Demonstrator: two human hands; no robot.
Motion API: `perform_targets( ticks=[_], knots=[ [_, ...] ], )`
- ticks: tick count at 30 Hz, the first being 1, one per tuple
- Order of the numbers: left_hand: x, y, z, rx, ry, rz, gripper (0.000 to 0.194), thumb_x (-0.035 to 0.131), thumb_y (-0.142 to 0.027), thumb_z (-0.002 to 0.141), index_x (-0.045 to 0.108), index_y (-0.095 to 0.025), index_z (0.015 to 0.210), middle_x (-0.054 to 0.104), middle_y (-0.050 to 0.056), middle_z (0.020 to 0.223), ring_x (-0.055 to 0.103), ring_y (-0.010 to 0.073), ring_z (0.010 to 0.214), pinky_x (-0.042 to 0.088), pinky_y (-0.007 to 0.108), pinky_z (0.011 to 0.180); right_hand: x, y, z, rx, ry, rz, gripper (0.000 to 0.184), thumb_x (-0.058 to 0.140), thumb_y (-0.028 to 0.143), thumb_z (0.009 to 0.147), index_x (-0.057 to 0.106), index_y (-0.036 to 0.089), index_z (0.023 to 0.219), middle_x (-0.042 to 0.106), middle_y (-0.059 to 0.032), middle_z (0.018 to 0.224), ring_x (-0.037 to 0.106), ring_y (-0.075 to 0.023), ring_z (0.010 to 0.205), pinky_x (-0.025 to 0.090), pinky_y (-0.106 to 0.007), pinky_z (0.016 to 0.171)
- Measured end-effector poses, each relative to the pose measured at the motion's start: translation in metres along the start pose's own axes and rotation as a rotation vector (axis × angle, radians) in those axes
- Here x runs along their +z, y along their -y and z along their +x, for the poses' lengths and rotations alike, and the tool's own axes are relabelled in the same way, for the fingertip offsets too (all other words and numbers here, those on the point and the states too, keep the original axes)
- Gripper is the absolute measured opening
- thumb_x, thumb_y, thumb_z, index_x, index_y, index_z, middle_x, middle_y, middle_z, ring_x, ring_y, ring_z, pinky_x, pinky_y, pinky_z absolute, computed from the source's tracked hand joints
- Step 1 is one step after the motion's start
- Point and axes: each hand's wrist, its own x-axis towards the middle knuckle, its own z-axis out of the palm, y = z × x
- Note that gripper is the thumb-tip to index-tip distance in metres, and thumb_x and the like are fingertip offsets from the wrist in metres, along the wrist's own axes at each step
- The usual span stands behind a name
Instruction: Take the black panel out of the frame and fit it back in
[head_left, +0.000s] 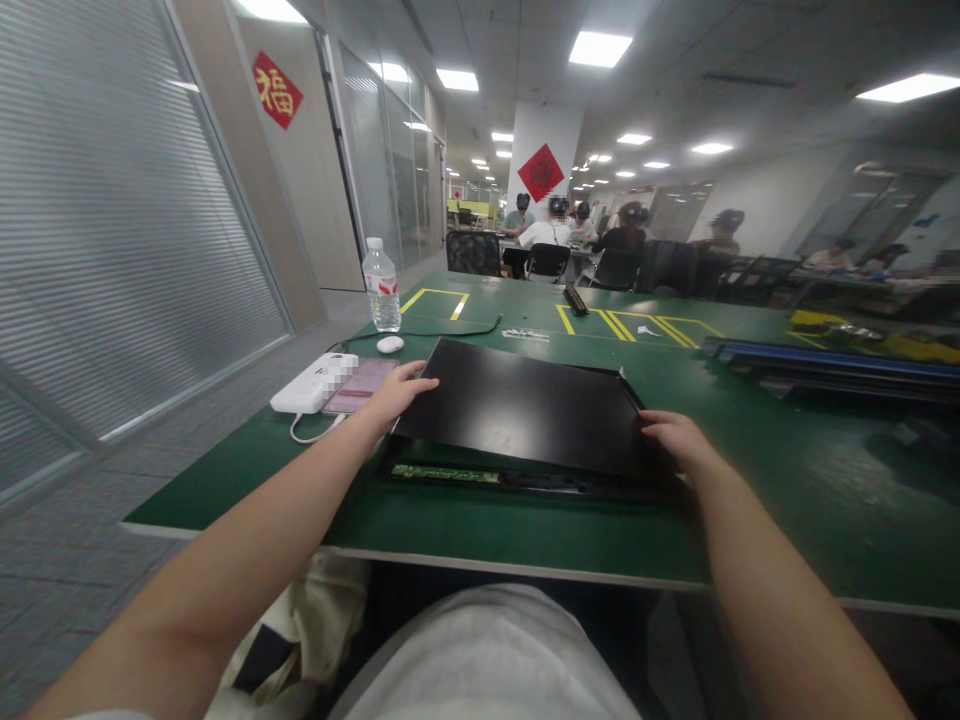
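On the left, the left hand [397,393] pinches one short edge of a black display panel [517,395]. The panel lies between both hands, long axis running across from one to other, neither hand nearer. Under it, a black frame [592,488] with a green circuit board [446,474] rests on the table [540,558]. The right hand [681,442] grips the opposite edge.

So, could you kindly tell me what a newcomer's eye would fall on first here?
Most likely the large, glossy black panel over the green table, with the left hand at its left edge and the right hand at its right. Just in front of its near edge, a bright green circuit strip stands out. Farther back, a red diamond sign catches the eye on the white pillar.
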Motion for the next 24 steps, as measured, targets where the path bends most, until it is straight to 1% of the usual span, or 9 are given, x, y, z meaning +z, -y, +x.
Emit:
perform_targets(
  ticks=[3, 6, 9, 14, 17, 20, 22, 24],
  knots=[
    [0.002, -0.007, -0.004, -0.011, 0.075, -0.142, 0.047, 0.081, -0.030, 0.060, 0.073, -0.020, 0.105, 0.077, 0.007, 0.095, 0.072, 0.0300, 0.093, 0.057, 0.041, 0.082, 0.000, 0.001, -0.001, -0.003, -0.005, 0.005, 0.040, 0.070, 0.020, 0.068, 0.078, 0.023, 0.107, 0.076, -0.0091, 0.097, 0.069, -0.0260, 0.091, 0.054, -0.036, 0.082],
    [0.003, -0.008, -0.004, -0.065, 0.048, -0.156, 0.049, 0.078, -0.027, 0.066, 0.071, -0.018, 0.113, 0.078, 0.008, 0.096, 0.073, 0.0287, 0.091, 0.058, 0.040, 0.080, -0.001, 0.002, -0.003, -0.008, -0.010, 0.004, 0.039, 0.071, 0.022, 0.069, 0.078, 0.024, 0.107, 0.076, -0.0092, 0.099, 0.069, -0.0265, 0.094, 0.053, -0.037, 0.084],
    [0.005, -0.006, -0.003, -0.105, 0.030, -0.151, 0.056, 0.078, -0.022, 0.066, 0.067, -0.016, 0.121, 0.078, 0.010, 0.097, 0.074, 0.0280, 0.089, 0.058, 0.039, 0.080, 0.000, 0.003, -0.006, 0.002, -0.029, 0.006, 0.039, 0.070, 0.020, 0.069, 0.078, 0.022, 0.108, 0.075, -0.0106, 0.103, 0.069, -0.0269, 0.095, 0.053, -0.037, 0.085],
    [0.006, -0.004, -0.002, -0.128, 0.042, -0.139, 0.056, 0.074, -0.016, 0.068, 0.065, -0.016, 0.124, 0.078, 0.008, 0.094, 0.074, 0.0264, 0.084, 0.058, 0.037, 0.075, -0.001, 0.004, -0.007, 0.010, -0.039, 0.010, 0.038, 0.071, 0.020, 0.070, 0.078, 0.021, 0.108, 0.075, -0.0119, 0.104, 0.068, -0.0269, 0.095, 0.052, -0.037, 0.084],
    [0.005, -0.002, -0.001, -0.124, 0.056, -0.171, 0.057, 0.074, -0.016, 0.066, 0.066, -0.017, 0.122, 0.078, 0.008, 0.096, 0.073, 0.0248, 0.084, 0.057, 0.035, 0.074, -0.001, 0.003, -0.006, 0.014, -0.037, 0.008, 0.041, 0.069, 0.016, 0.070, 0.077, 0.020, 0.110, 0.075, -0.0110, 0.102, 0.068, -0.0248, 0.093, 0.052, -0.034, 0.082],
    [0.001, 0.002, 0.002, -0.082, 0.097, -0.173, 0.054, 0.076, -0.019, 0.063, 0.068, -0.017, 0.116, 0.077, 0.008, 0.098, 0.072, 0.0247, 0.086, 0.056, 0.035, 0.076, 0.000, 0.001, -0.003, 0.023, -0.013, 0.026, 0.047, 0.065, 0.011, 0.069, 0.075, 0.018, 0.114, 0.075, -0.0100, 0.098, 0.068, -0.0223, 0.087, 0.052, -0.030, 0.077],
    [-0.004, 0.006, 0.005, -0.057, 0.108, -0.104, 0.052, 0.078, -0.023, 0.060, 0.070, -0.017, 0.110, 0.076, 0.009, 0.098, 0.071, 0.0261, 0.088, 0.055, 0.037, 0.078, 0.000, 0.000, -0.003, 0.036, 0.009, 0.046, 0.050, 0.063, 0.009, 0.069, 0.074, 0.017, 0.117, 0.075, -0.0097, 0.096, 0.067, -0.0211, 0.083, 0.052, -0.029, 0.072],
    [-0.008, 0.010, 0.008, -0.007, 0.098, 0.039, 0.045, 0.078, -0.026, 0.058, 0.072, -0.017, 0.102, 0.075, 0.009, 0.103, 0.069, 0.0284, 0.095, 0.054, 0.039, 0.083, 0.000, 0.000, -0.003, 0.045, 0.017, 0.059, 0.051, 0.062, 0.009, 0.069, 0.074, 0.017, 0.118, 0.075, -0.0097, 0.095, 0.067, -0.0207, 0.081, 0.051, -0.028, 0.068]
  ],
)
